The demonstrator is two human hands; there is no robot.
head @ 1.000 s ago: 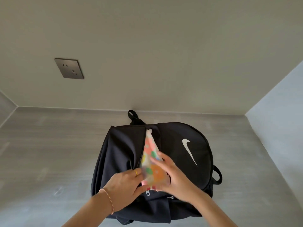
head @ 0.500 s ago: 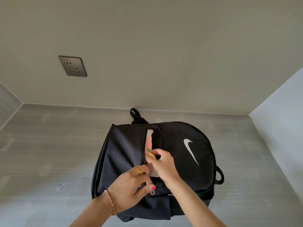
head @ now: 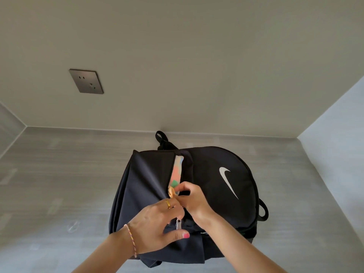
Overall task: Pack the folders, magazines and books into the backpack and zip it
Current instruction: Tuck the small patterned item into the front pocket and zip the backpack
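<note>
A black backpack (head: 226,194) with a white swoosh lies on the grey surface, its main zip partly open. In the gap shows the edge of a colourful book (head: 177,170), pink, green and orange. My left hand (head: 157,225) grips the backpack's left fabric edge beside the silver zip pull (head: 178,225), thumb below it. At the near end of the opening my right hand (head: 194,200) pinches the right fabric edge. Whatever else is inside the backpack is hidden.
The grey wood-grain surface (head: 59,184) runs to a beige back wall with a dark power socket (head: 86,81). A pale side wall (head: 338,154) closes in on the right. The backpack's top loop (head: 161,137) touches the back wall.
The colourful book has gone deeper into the backpack and only its edge shows. My right hand left the book and now pinches the opening's edge; my left hand shifted closer to the zip pull.
</note>
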